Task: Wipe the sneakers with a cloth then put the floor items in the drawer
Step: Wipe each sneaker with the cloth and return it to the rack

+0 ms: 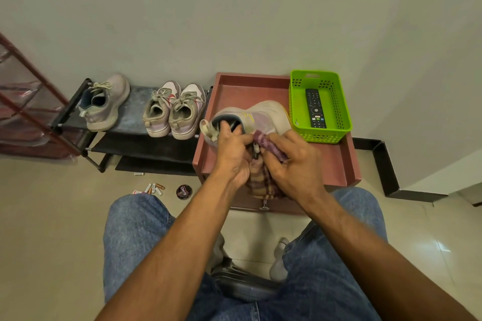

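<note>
Head view, sneaker (263, 114) toe pointing right, left hand (232, 151) seemingly gripping its heel, right hand (294, 161) clutching cloth (263, 138)

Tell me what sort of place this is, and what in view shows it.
Probably a home entryway or hallway corner. A low shoe rack holding sneakers stands against a plain wall, a small drawer cabinet beside it carries a green basket with a TV remote, and the floor is tiled.

Both hands (263, 156) on sneaker (263, 117), cloth (263, 177)
</note>
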